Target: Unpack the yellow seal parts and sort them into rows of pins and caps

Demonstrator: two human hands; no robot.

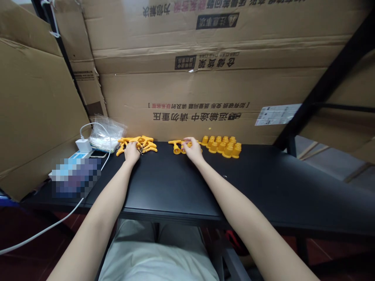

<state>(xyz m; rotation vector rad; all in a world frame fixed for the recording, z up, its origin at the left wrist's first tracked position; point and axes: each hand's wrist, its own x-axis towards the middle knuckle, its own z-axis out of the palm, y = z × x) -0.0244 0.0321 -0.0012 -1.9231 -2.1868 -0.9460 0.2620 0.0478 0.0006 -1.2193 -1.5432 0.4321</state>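
Note:
My left hand (132, 153) reaches into a pile of yellow-orange T-shaped handles (149, 145) with small metal chains. Its fingers are curled on one of the handles, and their tips are partly hidden. My right hand (194, 151) is bent over a short row near the cardboard, its thumb and fingers closed around a yellow cup-shaped piece (190, 144) that shows only in part. Just left of that hand lies a cup with a T-shaped handle (176, 148), its open end toward me. Right of it, several yellow cups (225, 146) stand upside down in rows.
A black table (175, 187) runs beneath, backed by a tall cardboard sheet (187, 89). At left are a clear plastic bag (106, 132), a white charger (83, 145) on a power strip, a phone (98, 154) and a white cable (52, 223). A black post slants at right.

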